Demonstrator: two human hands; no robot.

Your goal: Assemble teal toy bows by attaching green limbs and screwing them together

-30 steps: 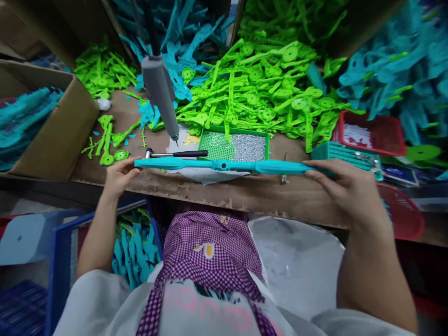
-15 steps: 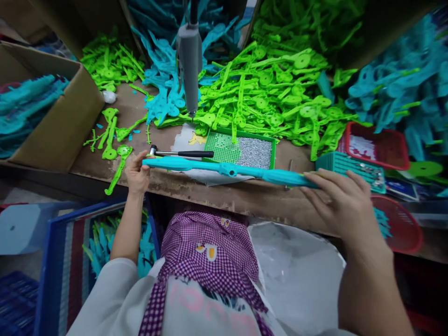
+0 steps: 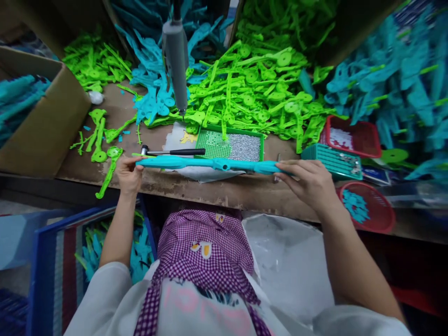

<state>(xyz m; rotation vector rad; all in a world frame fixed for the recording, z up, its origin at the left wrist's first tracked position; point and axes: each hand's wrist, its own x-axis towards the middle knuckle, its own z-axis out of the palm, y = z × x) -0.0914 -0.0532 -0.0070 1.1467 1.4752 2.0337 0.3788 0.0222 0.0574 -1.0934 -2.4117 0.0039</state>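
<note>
A long, thin turquoise plastic piece [image 3: 196,163] stretches level across the front of the workbench, seen edge-on with a small round hole near its middle. My left hand [image 3: 130,175] pinches its left end, and my right hand [image 3: 310,182] grips the right end between thumb and fingers. Just behind the piece lies a hammer [image 3: 175,152] with a black handle. A green basket [image 3: 262,147] of small silvery metal parts sits behind it too. Above the bench hangs a grey power screwdriver [image 3: 175,65], tip down, touched by neither hand.
Lime-green plastic pieces [image 3: 252,98] and turquoise ones [image 3: 154,93] are heaped at the back. A cardboard box [image 3: 52,112] stands left. On the right are a teal basket [image 3: 315,161] and red baskets [image 3: 383,219]. A blue crate [image 3: 38,261] is below left.
The camera view has shifted, so the bench contents appear farther left. Both hands keep hold of the turquoise piece, whose right end has swung slightly away from me.
</note>
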